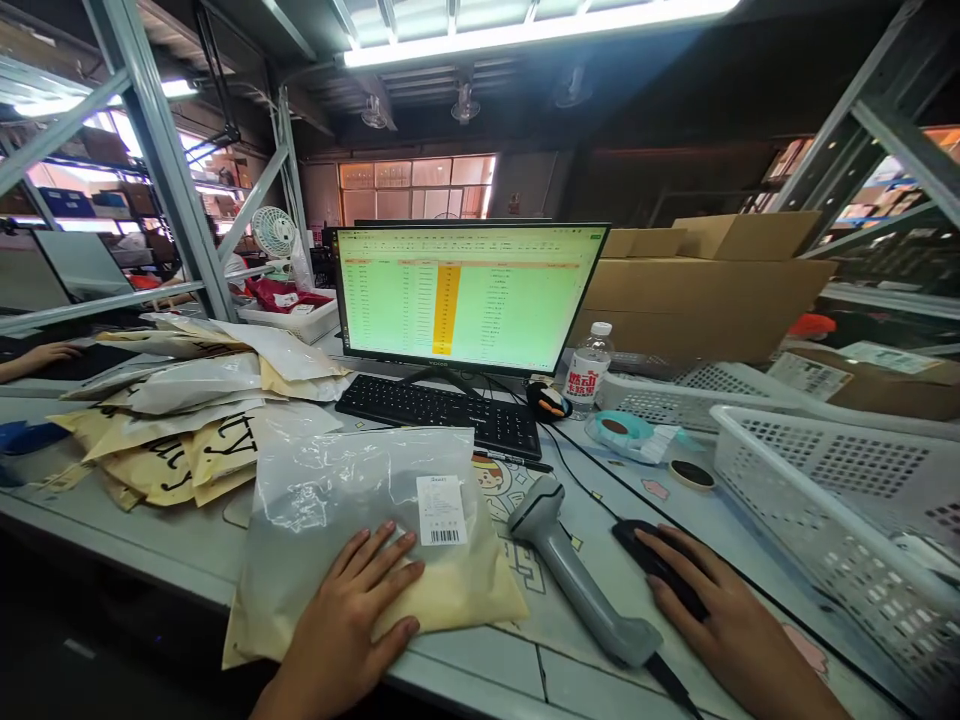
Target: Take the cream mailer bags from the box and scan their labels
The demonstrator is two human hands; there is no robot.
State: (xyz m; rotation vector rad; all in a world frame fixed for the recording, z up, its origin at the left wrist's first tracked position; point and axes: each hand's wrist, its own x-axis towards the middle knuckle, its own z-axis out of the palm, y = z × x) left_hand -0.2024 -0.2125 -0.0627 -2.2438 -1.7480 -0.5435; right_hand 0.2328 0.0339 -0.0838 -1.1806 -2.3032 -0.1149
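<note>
Under my left hand (360, 610) lies a translucent plastic bag (322, 490) with pale yellow contents and a white barcode label (442, 510). The fingers of that hand are spread flat on the bag. My right hand (712, 590) rests over a black computer mouse (660, 565), its fingers draped along the top. Between the two hands a grey barcode scanner (585, 585) lies on its side on the desk mat. Behind the bag stand a black keyboard (442, 410) and a monitor (465, 300) showing a spreadsheet with an orange column.
Several packed bags (187, 390) are piled at the left. On the right are a white plastic basket (817, 470), a water bottle (587, 372), a tape roll (626, 435) and a large cardboard box (705, 300). Another person's hand (49, 357) shows at far left.
</note>
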